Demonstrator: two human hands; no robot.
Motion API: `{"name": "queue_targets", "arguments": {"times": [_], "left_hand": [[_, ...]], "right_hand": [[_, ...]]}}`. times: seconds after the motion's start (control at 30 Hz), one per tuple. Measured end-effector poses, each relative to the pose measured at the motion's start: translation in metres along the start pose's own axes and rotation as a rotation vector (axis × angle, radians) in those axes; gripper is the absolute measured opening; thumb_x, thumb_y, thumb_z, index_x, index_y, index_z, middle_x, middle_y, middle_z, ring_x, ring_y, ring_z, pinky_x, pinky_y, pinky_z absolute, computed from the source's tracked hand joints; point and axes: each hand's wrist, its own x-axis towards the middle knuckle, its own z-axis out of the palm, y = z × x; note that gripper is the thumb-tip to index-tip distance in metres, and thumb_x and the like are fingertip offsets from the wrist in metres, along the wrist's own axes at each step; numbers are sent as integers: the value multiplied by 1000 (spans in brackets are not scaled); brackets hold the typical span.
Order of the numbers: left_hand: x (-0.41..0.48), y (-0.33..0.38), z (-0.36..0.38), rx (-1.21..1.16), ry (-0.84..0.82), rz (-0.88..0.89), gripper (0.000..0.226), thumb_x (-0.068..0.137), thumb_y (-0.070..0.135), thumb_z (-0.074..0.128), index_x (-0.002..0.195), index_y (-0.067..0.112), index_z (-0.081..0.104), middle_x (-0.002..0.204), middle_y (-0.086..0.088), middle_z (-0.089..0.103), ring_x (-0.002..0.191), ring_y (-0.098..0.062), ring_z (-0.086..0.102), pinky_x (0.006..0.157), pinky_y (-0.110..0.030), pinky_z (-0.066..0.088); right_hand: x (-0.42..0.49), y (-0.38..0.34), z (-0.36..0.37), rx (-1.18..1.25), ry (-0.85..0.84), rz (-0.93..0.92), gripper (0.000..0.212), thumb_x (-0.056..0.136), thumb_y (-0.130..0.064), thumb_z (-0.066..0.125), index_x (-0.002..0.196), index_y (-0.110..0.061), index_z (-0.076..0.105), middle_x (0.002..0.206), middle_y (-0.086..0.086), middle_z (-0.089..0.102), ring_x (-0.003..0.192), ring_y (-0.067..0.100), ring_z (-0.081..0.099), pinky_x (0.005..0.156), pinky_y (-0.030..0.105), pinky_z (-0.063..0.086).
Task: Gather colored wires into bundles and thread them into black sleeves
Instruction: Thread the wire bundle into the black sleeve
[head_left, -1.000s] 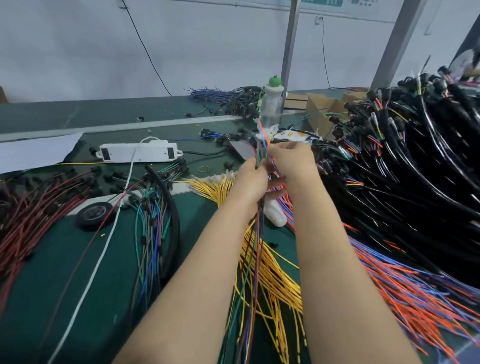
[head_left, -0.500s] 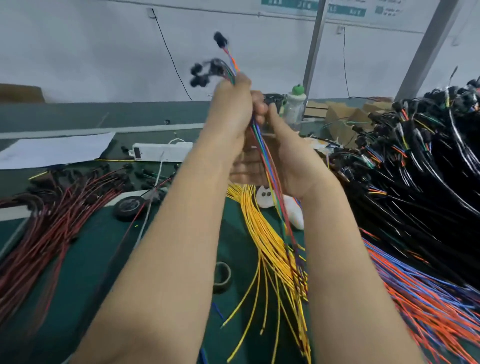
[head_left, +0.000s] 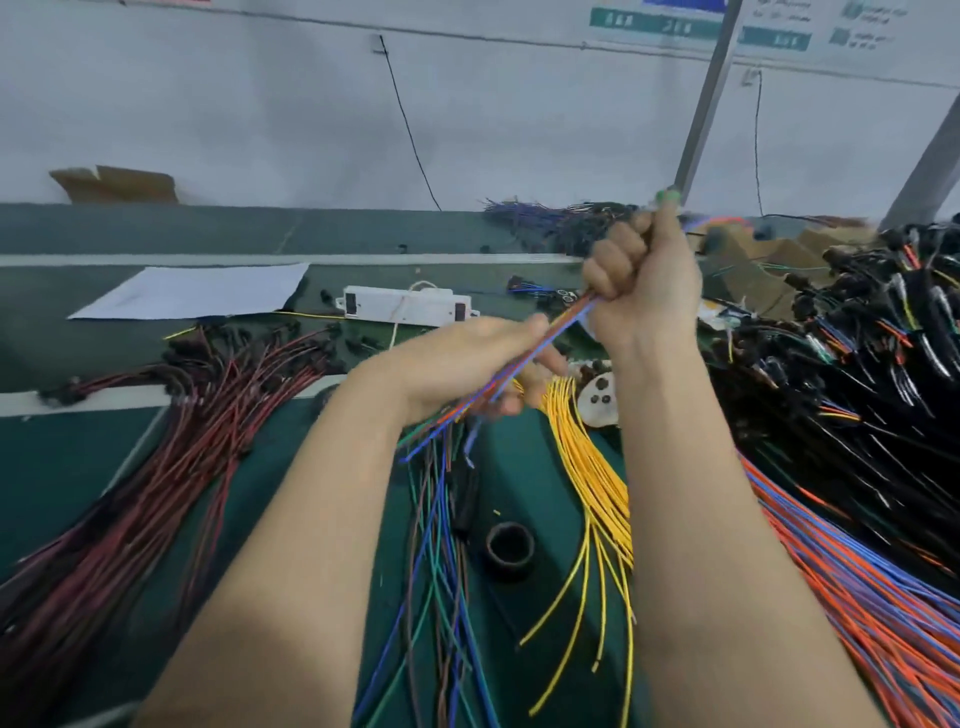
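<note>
A mixed bundle (head_left: 545, 343) of blue, orange and green wires is held taut between both hands above the middle of the desk (head_left: 62, 467). The right hand (head_left: 641, 275) is closed in a fist round the upper part of the bundle; the left hand (head_left: 467, 358) is wrapped loosely round its lower part, fingers curled about the wires, whose free ends splay out just below. Compared with half a second earlier, the bundle has been lowered from a raised, near-upright hold and tilted along a diagonal, and the grips have been exchanged: the top is now taken by the right hand and the lower run by the left. The change suggests that the wires are being drawn through the left hand to align and straighten them; gathering seems nearly done, and threading is not yet begun. A short black sleeve (head_left: 465, 501) lies on the desk below the hands, with a black ring (head_left: 510, 545), possibly tape, just beside it. Yellow wires (head_left: 587, 467) lie near the centre, red wires (head_left: 171, 431) toward the left edge, and orange-and-blue wires (head_left: 852, 582) toward the right edge.
</note>
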Motion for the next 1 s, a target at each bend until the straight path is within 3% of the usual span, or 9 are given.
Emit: {"name": "queue_targets", "arguments": {"times": [0.07, 0.13, 0.3, 0.4, 0.5, 0.67, 0.77, 0.87, 1.0], "left_hand": [[-5, -15, -7, 25, 36, 21, 33, 102, 30, 34, 91, 12, 60, 54, 9, 41, 40, -2, 30, 41, -13, 24], [-4, -23, -7, 83, 113, 32, 32, 102, 26, 35, 89, 12, 61, 54, 10, 34, 40, -1, 25, 40, -12, 21], [13, -33, 7, 87, 157, 48, 29, 101, 23, 40, 85, 13, 62, 59, 2, 36, 38, -2, 23, 37, -11, 20], [13, -50, 4, 5, 53, -48, 34, 102, 31, 36, 86, 12, 60, 54, 7, 39, 39, -3, 26, 39, -12, 21], [10, -69, 0, -78, 14, -68, 34, 102, 29, 35, 82, 12, 55, 49, 12, 30, 39, -1, 23, 38, -12, 19], [21, -79, 6, -113, 66, -60, 32, 102, 25, 37, 80, 11, 56, 48, 12, 25, 39, -2, 20, 38, -12, 19], [23, -82, 7, -190, 202, -118, 32, 101, 30, 42, 83, 12, 62, 51, 7, 40, 38, -4, 35, 39, -12, 30], [27, -81, 12, -455, 400, -213, 31, 99, 33, 44, 86, 11, 61, 70, -5, 64, 59, -13, 62, 58, -26, 55], [39, -73, 23, -788, 487, -99, 27, 102, 18, 35, 88, 8, 56, 75, -7, 64, 58, -12, 62, 58, -25, 51]], "right_hand": [[2, -1, -16, 25, 69, -44, 45, 104, -36, 30, 64, -18, 33, 39, -9, 19, 29, 3, 14, 31, 16, 9], [1, 4, -30, 51, 91, -50, 43, 104, -36, 31, 66, -17, 36, 40, -9, 21, 30, 3, 17, 31, 16, 12], [-13, 41, -49, -58, 61, 195, 45, 102, -44, 30, 67, -17, 39, 35, -8, 23, 26, 3, 20, 28, 15, 16], [-9, 40, -60, -84, 109, 118, 49, 102, -46, 25, 64, -17, 35, 35, -9, 20, 26, 3, 16, 29, 17, 11], [-5, 34, -69, -43, 131, 45, 49, 102, -46, 27, 63, -17, 36, 37, -9, 20, 28, 4, 15, 31, 17, 11], [-11, 63, -76, -100, 151, 141, 46, 101, -43, 34, 64, -17, 36, 37, -9, 22, 28, 4, 19, 32, 16, 15], [-13, 72, -78, -60, 193, 118, 50, 102, -45, 29, 62, -16, 34, 38, -8, 19, 28, 5, 15, 32, 18, 12], [-13, 71, -75, -28, 179, 41, 53, 102, -46, 27, 61, -14, 35, 39, -7, 18, 29, 6, 14, 33, 17, 13], [-18, 80, -69, -31, 158, 75, 48, 103, -41, 33, 63, -14, 38, 39, -7, 21, 28, 6, 18, 32, 18, 15]]}}
